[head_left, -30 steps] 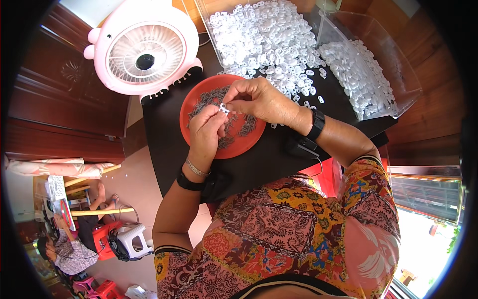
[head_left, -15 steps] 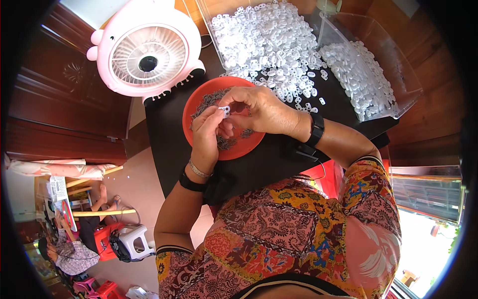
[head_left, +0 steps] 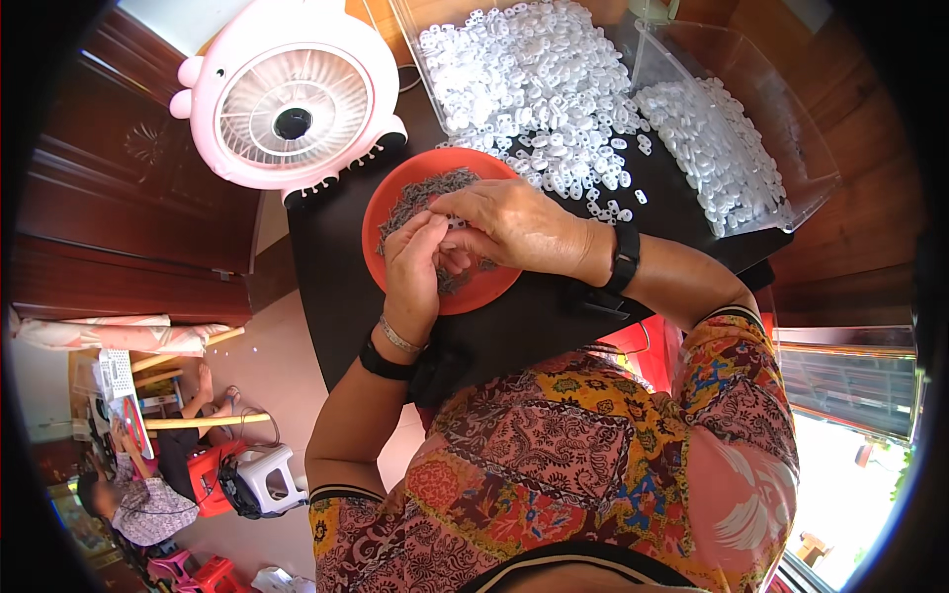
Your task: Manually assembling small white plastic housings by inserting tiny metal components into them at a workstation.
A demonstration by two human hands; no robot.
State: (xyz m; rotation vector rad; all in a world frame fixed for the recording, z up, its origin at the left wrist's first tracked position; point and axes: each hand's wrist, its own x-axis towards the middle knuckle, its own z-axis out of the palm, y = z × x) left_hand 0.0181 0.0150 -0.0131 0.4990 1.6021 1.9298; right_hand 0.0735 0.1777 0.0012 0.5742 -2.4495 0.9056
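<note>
Over an orange-red bowl [head_left: 491,288] my two hands meet, fingertips together. In the bowl lie many small grey screw-like pieces [head_left: 415,198]. My left hand [head_left: 411,265] pinches a small white plastic piece with two holes [head_left: 456,223], mostly covered by fingers. From the other side my right hand [head_left: 524,227] closes on the same piece, its thumb and forefinger touching it. Whether a grey piece is also between the fingers cannot be made out. Beyond the bowl spreads a heap of like white pieces [head_left: 534,79], spilling from a clear tray onto the dark table [head_left: 331,257].
A clear plastic box [head_left: 791,128] with more white pieces stands at the right. At the back left is a pink fan [head_left: 208,128]. Lower left, another person [head_left: 153,509] sits near a red stool [head_left: 211,477] and a white stool [head_left: 267,479].
My right hand has turned and come down closer to my left, and its fingers now cover most of the white piece, which showed plainly before.
</note>
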